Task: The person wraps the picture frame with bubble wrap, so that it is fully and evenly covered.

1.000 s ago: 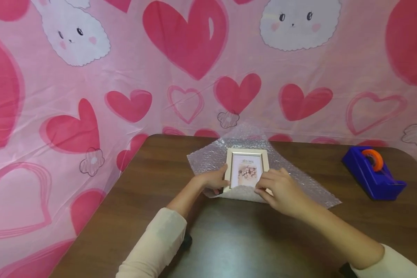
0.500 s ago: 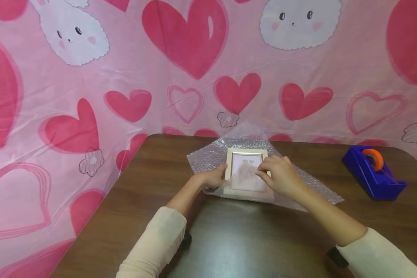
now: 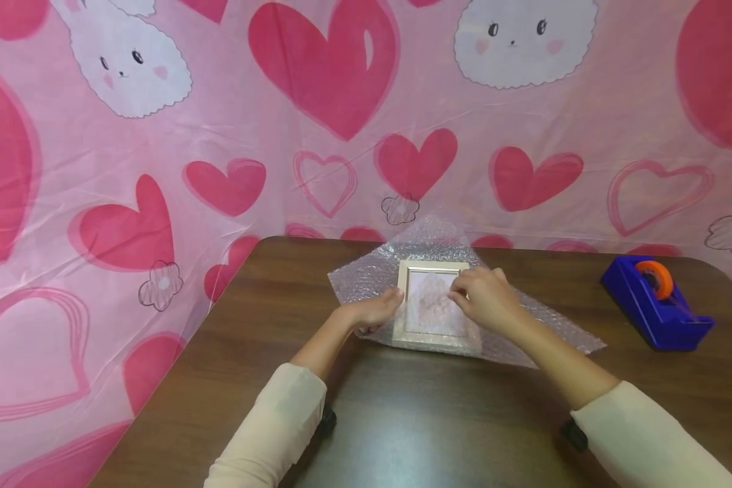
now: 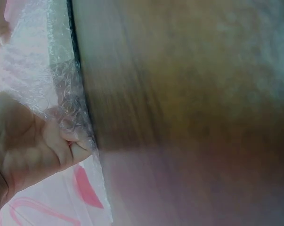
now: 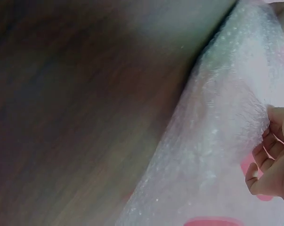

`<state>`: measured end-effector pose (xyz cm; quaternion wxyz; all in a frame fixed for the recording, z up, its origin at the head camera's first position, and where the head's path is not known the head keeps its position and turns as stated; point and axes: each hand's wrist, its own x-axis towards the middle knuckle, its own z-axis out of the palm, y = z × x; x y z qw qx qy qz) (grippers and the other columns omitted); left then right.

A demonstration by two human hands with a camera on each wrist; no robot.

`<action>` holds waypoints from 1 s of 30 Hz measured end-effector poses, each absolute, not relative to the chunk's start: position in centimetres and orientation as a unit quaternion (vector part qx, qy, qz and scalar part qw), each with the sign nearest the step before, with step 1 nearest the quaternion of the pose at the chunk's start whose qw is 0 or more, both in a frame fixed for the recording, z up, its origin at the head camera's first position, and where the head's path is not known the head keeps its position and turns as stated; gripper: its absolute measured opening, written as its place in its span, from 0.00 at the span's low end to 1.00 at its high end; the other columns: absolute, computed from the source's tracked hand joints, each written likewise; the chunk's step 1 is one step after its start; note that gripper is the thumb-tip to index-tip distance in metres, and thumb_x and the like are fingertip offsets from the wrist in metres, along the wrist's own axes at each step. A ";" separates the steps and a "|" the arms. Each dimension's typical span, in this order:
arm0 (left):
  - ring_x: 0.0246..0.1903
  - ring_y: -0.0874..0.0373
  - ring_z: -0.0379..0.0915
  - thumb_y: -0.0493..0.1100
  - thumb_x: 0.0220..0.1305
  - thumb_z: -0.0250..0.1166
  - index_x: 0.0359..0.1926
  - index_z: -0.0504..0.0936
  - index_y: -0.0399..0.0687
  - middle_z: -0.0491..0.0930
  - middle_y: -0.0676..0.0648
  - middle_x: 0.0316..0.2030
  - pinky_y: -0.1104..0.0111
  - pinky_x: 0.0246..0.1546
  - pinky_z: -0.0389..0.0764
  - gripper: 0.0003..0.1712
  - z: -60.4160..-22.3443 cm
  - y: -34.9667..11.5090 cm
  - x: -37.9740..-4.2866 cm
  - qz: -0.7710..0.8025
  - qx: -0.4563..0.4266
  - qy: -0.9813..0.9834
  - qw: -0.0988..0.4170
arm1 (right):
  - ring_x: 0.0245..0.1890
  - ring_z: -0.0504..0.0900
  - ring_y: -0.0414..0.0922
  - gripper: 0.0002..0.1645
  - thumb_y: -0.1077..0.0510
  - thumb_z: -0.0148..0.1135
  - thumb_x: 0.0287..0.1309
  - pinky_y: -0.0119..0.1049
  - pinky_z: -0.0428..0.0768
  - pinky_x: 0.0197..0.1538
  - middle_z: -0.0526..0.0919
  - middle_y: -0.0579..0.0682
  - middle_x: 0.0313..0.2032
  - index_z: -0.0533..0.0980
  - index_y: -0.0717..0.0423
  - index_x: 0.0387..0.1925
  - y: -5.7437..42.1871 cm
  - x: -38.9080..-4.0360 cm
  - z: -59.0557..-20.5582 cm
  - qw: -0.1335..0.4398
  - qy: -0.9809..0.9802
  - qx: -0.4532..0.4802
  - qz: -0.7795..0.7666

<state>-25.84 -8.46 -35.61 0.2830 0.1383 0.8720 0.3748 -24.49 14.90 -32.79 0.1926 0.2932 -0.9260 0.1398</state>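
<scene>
Taking the frame as the middle of our dial, we start near us, where the brown table [image 3: 415,420] spreads at 6 o'clock between a pale left sleeve [image 3: 268,427] at 7 and a pale right sleeve [image 3: 640,420] at 4 to 5. Closer in, at 9 o'clock, the left hand [image 3: 372,312] grips the side of the picture frame [image 3: 434,313], thumb on its border, fingers bent low against the bubble wrap [image 3: 369,279]. At 3 o'clock the right hand [image 3: 486,298] pinches the wrap, thumb and forefinger together on its edge. The frame lies picture side up on the sheet, and its near part shows through a layer of that wrap, folded over from 6 o'clock. We judge the wrapping to be at an early stage: the near fold is over, while the corners between 9 and 10, between 3 and 4, and at 12 are still spread out, and we see no tape on the sheet. For room, the near side is widest, and past the 3-to-4 corner a strip of tabletop runs to the blue tape dispenser [image 3: 653,322] with its orange roll [image 3: 663,279], also at 3. Space is tightest at 12, where the far corner reaches past the table's back edge, up against the pink heart-patterned cloth [image 3: 274,129].
</scene>
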 end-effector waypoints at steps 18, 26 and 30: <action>0.11 0.58 0.52 0.64 0.70 0.29 0.71 0.43 0.53 0.64 0.44 0.19 0.72 0.11 0.54 0.35 -35.6 -8.6 -26.2 0.389 0.134 0.865 0.287 | 0.28 0.71 0.46 0.07 0.54 0.64 0.51 0.45 0.66 0.33 0.77 0.44 0.22 0.81 0.47 0.21 14.5 -26.7 -34.7 0.146 -0.947 0.285 0.028; 0.53 0.48 0.65 0.61 0.70 0.40 0.71 0.43 0.43 0.57 0.34 0.63 0.63 0.45 0.73 0.39 -35.5 -8.7 -26.4 0.357 0.174 0.879 0.265 | 0.26 0.73 0.47 0.07 0.55 0.64 0.51 0.55 0.68 0.40 0.81 0.44 0.22 0.82 0.46 0.20 14.2 -27.0 -34.8 0.110 -0.956 0.270 0.021; 0.60 0.42 0.57 0.57 0.66 0.52 0.72 0.42 0.45 0.44 0.37 0.69 0.55 0.47 0.74 0.44 -35.6 -8.8 -26.4 0.339 0.166 0.887 0.265 | 0.25 0.72 0.46 0.08 0.55 0.63 0.51 0.53 0.68 0.38 0.79 0.43 0.21 0.81 0.46 0.19 14.1 -27.0 -35.0 0.091 -0.960 0.262 0.022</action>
